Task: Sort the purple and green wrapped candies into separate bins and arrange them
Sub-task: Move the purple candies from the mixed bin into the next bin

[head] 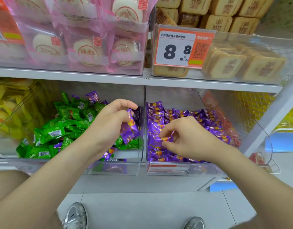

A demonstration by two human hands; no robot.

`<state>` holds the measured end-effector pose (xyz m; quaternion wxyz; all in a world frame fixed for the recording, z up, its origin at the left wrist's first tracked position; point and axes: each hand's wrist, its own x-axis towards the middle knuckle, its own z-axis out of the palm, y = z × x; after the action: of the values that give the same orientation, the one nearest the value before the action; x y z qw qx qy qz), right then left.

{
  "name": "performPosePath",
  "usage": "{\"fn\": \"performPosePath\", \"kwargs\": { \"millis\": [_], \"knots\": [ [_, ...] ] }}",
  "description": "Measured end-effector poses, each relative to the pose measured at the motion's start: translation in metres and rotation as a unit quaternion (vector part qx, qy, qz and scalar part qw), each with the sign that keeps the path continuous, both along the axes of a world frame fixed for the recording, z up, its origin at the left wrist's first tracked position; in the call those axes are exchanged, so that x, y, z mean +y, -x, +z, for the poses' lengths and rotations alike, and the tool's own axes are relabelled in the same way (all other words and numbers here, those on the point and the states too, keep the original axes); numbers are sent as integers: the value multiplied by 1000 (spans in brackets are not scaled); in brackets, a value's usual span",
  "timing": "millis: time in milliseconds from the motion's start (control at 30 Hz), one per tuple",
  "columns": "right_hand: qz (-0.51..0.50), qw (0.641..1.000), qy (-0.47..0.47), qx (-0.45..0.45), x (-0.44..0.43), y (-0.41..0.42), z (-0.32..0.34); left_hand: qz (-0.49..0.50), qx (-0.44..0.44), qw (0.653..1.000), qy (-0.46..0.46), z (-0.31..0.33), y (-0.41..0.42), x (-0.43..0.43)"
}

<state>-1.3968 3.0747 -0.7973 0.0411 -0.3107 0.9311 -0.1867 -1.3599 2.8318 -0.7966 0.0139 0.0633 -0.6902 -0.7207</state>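
Purple candies (pixel 129 129) bunched in left hand (pixel 112 123) grip at green bin (pixel 112 169) right wall | right hand (pixel 188 139) pinches one wrapper (pixel 167 138), purple bin (pixel 200 169) front-left | risk: slick overfull bunch spills among greens (pixel 59 128).

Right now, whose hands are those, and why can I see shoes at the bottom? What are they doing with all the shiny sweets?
The camera sits on a person's head and looks down, so you see their own arms and shoes. They stand at a shop shelf with two clear bins. The left bin holds mostly green candies, with some purple ones mixed in. The right bin holds a purple pile. The left hand grips a few purple candies over the left bin. The right hand pinches one purple candy in the right bin. Above are pink packs of white cakes and a price tag.
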Motion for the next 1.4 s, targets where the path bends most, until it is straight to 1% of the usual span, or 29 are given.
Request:
{"fn": "performPosePath", "kwargs": {
  "millis": [100,200,267,500,567,600,633,667,700,733,767,800,833,867,900,967,1033,1100,1133,1200,1267,1333,1400],
  "knots": [
    [26,997,-57,53,-5,-1,-5,-2,14,1000,-16,-1,-1,0],
    [21,990,-120,72,-10,-4,-4,-3,16,1000,-18,-1,0,-1],
    [21,987,-145,73,-14,-6,-3,-4,12,1000,-13,-2,-1,-1],
    [18,985,-152,73,-14,-4,-4,-36,17,999,18,1,-6,-2],
    [14,987,-138,81,-13,-2,-7,-35,27,999,28,3,-8,-1],
    [3,990,-106,92,-13,-2,-8,-35,32,999,26,4,-9,-1],
    [-16,994,-46,98,-13,-1,-9,-39,35,998,21,4,-10,-1],
    [-42,995,33,86,-13,-1,-7,-44,40,998,18,5,-11,-1],
    [-78,987,134,34,-15,-1,-4,-51,47,997,21,6,-12,-1],
    [-107,964,239,-50,-15,-4,1,-56,56,996,33,7,-13,-1],
    [-114,928,325,-140,-16,-8,8,-60,67,995,49,8,-13,0],
    [-97,895,383,-207,-17,-12,16,-60,78,993,66,8,-14,0],
    [-70,881,404,-235,-18,-16,21,-59,86,992,77,9,-15,1],
    [-42,880,405,-243,-17,-19,23,-57,91,991,78,9,-15,2],
    [-25,882,403,-243,-16,-20,23,-59,93,991,73,10,-15,2],
    [-24,883,398,-246,-14,-17,22,-75,97,990,74,11,-16,1],
    [-25,885,387,-260,-9,-14,22,-91,95,987,95,12,-17,3],
    [-40,897,363,-247,-2,-10,26,-93,88,985,117,12,-19,6],
    [-50,909,347,-226,4,-7,28,-84,82,985,127,11,-19,8],
    [-49,946,274,-165,16,-1,30,-49,66,984,155,8,-15,10],
    [-21,977,168,-129,22,1,26,-19,37,983,179,2,-12,11],
    [14,988,92,-120,21,-1,20,-9,11,979,203,-6,-10,11],
    [47,995,37,-85,16,-2,12,-11,-4,975,220,-10,-9,12]
  ]
}}
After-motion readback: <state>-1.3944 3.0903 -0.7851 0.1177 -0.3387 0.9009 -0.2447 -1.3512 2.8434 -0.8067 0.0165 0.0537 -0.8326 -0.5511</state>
